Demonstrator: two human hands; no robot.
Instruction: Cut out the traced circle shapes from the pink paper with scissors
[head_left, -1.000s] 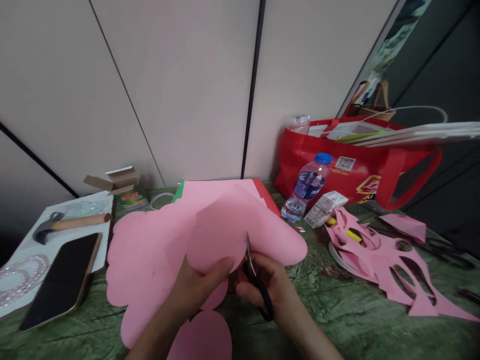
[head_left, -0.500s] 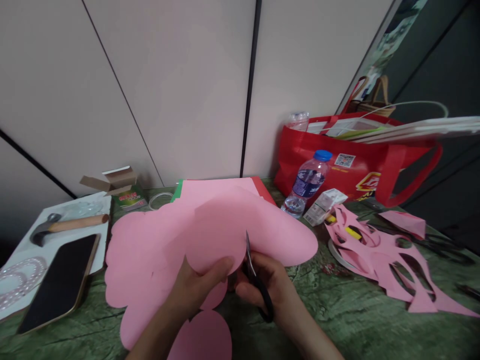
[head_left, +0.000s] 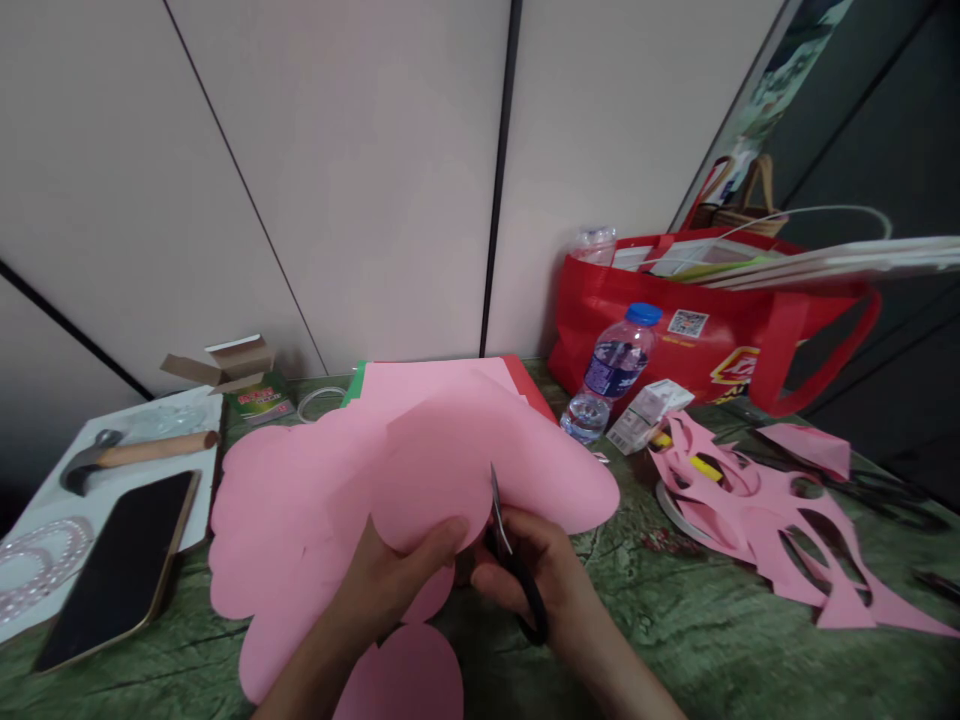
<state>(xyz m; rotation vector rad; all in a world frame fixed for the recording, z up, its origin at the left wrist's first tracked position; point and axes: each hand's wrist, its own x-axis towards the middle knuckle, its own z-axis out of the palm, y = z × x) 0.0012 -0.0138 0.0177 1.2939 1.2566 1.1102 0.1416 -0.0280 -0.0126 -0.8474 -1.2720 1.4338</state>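
Observation:
My left hand (head_left: 409, 570) grips the lower edge of a sheet of pink paper (head_left: 442, 450), thumb on top and the other fingers hidden beneath. In my right hand (head_left: 529, 570) is a pair of scissors (head_left: 504, 530) with dark handles. One blade shows above the paper, pointing away from me at the edge of a rounded cut; the other blade is out of sight. Scalloped pink paper shapes (head_left: 277, 530) lie under and left of the held sheet. A rounded pink piece (head_left: 409, 675) sits close to me below my left hand.
At left are a hammer (head_left: 142, 450), a phone (head_left: 120, 565), beads (head_left: 45, 560) and an opened small box (head_left: 255, 385). At right stand a water bottle (head_left: 607, 370), a white carton (head_left: 646, 415) and a red bag (head_left: 675, 320), with pink paper scraps (head_left: 757, 510) in front.
The right end of the held pink sheet has drawn slightly to the left. Both hands and the scissors keep nearly the same place.

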